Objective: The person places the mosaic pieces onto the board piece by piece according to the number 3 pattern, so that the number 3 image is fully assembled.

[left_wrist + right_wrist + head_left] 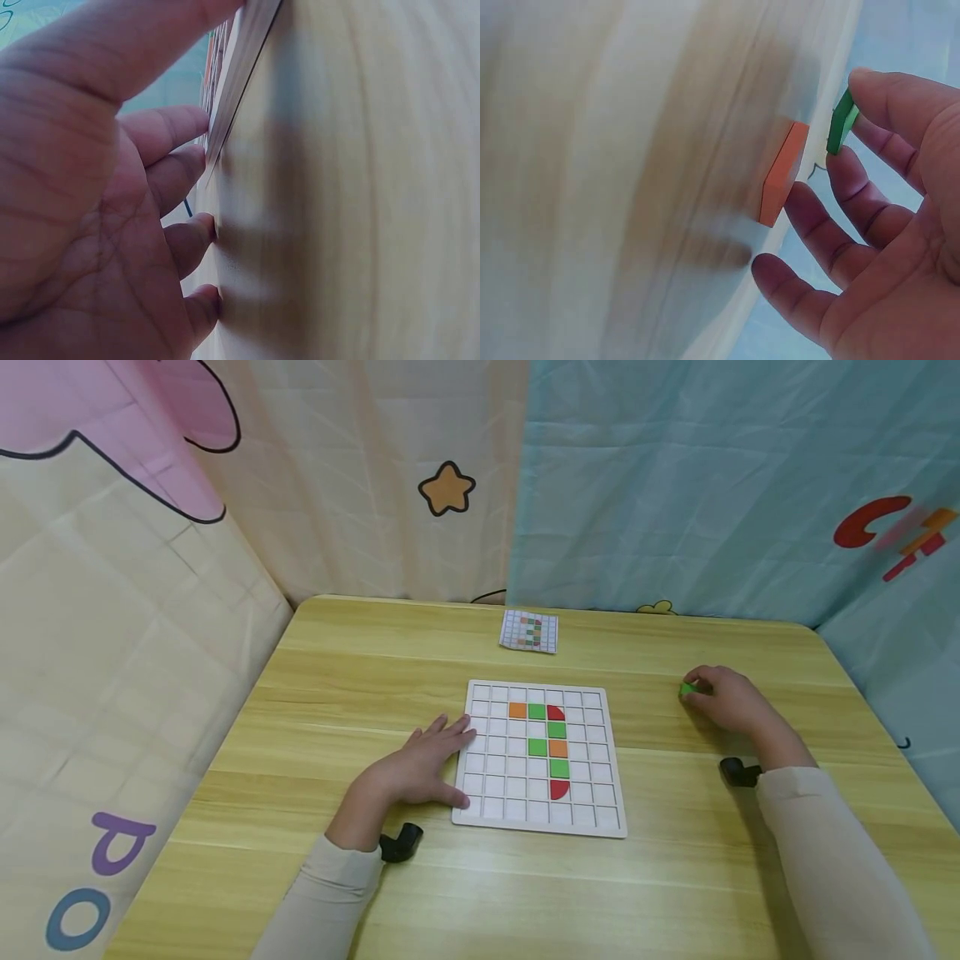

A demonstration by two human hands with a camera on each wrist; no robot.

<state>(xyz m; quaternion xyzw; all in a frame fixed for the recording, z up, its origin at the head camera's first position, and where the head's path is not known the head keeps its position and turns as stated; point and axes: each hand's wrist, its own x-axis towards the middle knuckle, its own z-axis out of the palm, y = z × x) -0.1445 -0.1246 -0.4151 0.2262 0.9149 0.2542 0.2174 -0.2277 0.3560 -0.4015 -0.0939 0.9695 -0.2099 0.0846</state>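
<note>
A white gridded board (525, 829) lies on the table with colored tiles in some cells: several green squares, two orange squares (558, 748) and two red rounded pieces (559, 789). My left hand (423, 768) spreads along the board's left edge, thumb and fingertips at the rim. Off to the board's right, my right hand (726, 697) pinches a green tile (841, 124) between thumb and fingers. In the right wrist view an orange tile (784, 180) sits by the table surface beside the lower fingers; the hand hides it in the head view.
Behind the board, a small printed card (528, 632) shows a grid with a colored pattern. Printed curtains (637, 485) hang along the back and sides of the wooden table (360, 668). A black wrist-worn device (401, 843) sits at the left cuff, another (738, 772) at the right.
</note>
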